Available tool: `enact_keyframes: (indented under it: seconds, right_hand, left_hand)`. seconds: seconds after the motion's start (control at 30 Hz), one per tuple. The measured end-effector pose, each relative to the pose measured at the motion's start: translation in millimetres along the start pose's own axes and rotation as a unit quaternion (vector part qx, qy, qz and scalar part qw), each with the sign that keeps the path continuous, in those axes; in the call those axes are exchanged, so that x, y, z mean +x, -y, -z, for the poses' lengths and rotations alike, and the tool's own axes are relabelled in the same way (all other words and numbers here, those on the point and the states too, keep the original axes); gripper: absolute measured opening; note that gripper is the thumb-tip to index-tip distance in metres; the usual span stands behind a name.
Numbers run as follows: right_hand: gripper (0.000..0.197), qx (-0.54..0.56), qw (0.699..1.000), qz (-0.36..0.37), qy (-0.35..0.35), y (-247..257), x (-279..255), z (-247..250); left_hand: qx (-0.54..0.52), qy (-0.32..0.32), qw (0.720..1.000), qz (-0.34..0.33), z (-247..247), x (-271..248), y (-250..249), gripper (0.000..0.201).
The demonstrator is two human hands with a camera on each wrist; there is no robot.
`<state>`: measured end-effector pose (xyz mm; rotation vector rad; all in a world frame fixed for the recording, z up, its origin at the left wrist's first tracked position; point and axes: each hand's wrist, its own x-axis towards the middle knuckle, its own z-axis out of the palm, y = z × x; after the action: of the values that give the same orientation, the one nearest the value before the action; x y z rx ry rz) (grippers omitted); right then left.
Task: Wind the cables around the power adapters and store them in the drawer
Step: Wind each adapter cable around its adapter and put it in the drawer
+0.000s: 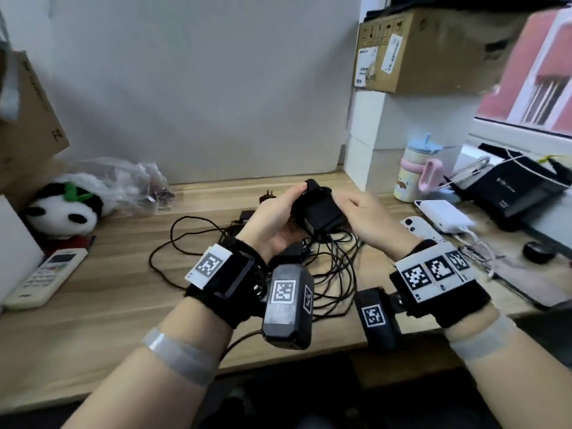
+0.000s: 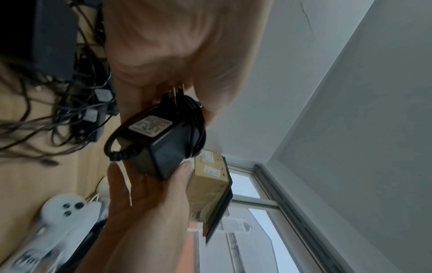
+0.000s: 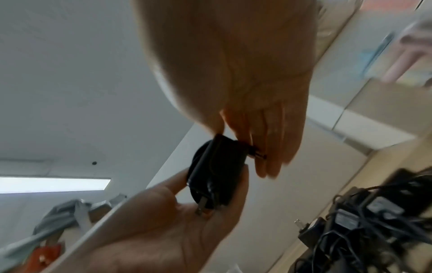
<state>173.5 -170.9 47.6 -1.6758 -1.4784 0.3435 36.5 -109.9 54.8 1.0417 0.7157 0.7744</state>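
A black power adapter (image 1: 320, 210) is held above the desk between both hands, with its cable wound in loops around the body (image 2: 163, 140). My left hand (image 1: 277, 212) grips the pronged end, and the prongs rest against its palm (image 3: 177, 227). The thumb and fingers of my right hand (image 1: 363, 212) pinch the opposite end, where the cable's small plug tip (image 3: 257, 155) sticks out against the fingers. Below the hands a tangle of loose black cables (image 1: 334, 267) lies on the desk with other adapters (image 3: 346, 219) among it. No drawer is in view.
On the wooden desk (image 1: 108, 320) a panda plush (image 1: 66, 209), a white remote (image 1: 46, 274) and a plastic bag (image 1: 130, 184) lie at the left. A white power bank (image 1: 445, 216), a cup (image 1: 413, 171) and a black box (image 1: 510, 187) are at the right.
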Motion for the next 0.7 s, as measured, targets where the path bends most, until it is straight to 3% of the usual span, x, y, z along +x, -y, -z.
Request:
enact_keyframes:
  seconds: [0.1,0.17,0.23,0.43,0.57,0.7]
  right_hand:
    - [0.04,0.04,0.996,-0.051,0.054,-6,-43,25]
    - [0.017,0.066,0.992,-0.077,0.082,-15,-69,43]
    - [0.006,0.087,0.985,-0.118,0.094,-29,-94,63]
    - [0.02,0.186,0.941,-0.264,0.102,-89,-166,101]
    - [0.024,0.201,0.906,-0.351,0.126,-134,-202,106]
    - [0.022,0.198,0.866,-0.439,0.138,-176,-234,103]
  left_hand:
    - [-0.01,0.037,0.999,0.017,-28,-22,23,0.017]
    - [-0.009,0.063,0.997,0.033,-46,-33,40,0.018]
    - [0.009,0.087,0.995,0.054,-65,-43,59,0.019]
    - [0.111,0.148,0.966,0.178,-109,-63,119,0.019]
    - [0.16,0.195,0.931,0.263,-115,-67,156,0.033]
    - [0.224,0.188,0.897,0.331,-106,-66,202,0.031]
